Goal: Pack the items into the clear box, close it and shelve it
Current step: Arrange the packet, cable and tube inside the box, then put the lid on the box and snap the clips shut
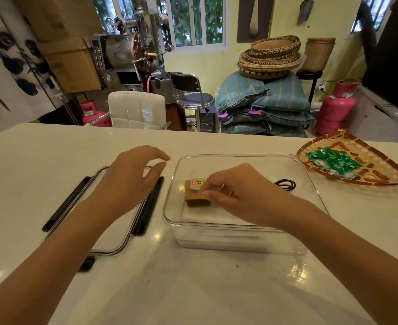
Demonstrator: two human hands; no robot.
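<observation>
A clear plastic box [310, 174] stands open on the white table. Inside it lies a small brown packet [194, 195] with a red and yellow label. My right hand [230, 191] reaches into the box, its fingertips on the packet's right edge. A black hair tie [286, 184] lies at the box's right side. The clear lid [113, 245] with black clips lies flat to the left of the box. My left hand [132, 181] hovers over the lid, fingers apart, holding nothing.
A woven fan-shaped tray [381, 177] with several green packets [334, 163] sits at the table's far right. Behind the table stand a white chair [137, 109], a stool, stacked sacks, baskets and pink gas cylinders [336, 106].
</observation>
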